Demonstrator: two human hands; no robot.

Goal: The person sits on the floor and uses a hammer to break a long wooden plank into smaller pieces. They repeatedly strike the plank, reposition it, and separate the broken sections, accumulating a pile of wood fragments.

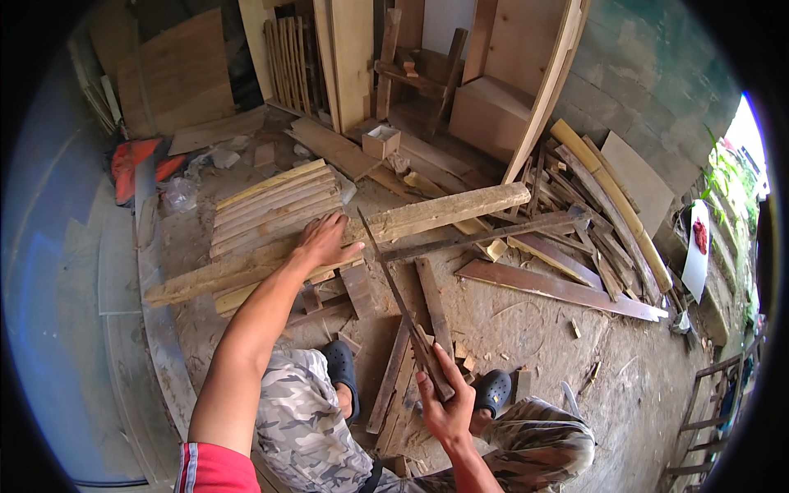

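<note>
A long, rough wooden beam (448, 212) lies slantwise across a low stack of wood in front of me. My left hand (325, 240) grips the beam near its middle from above, thumb stretched to the right. Just right of that hand, the blade of a handsaw (386, 275) crosses the beam, its tip pointing up and away from me. My right hand (448, 403) is closed round the saw's wooden handle, low between my knees. Whether the teeth have cut into the beam cannot be made out.
Light slats (275, 209) lie side by side behind the beam. A heap of scrap boards (608, 238) leans at the right, with a long brown plank (559, 289) before it. Short offcuts (394, 374) lie between my feet. A small box (381, 142) stands farther back.
</note>
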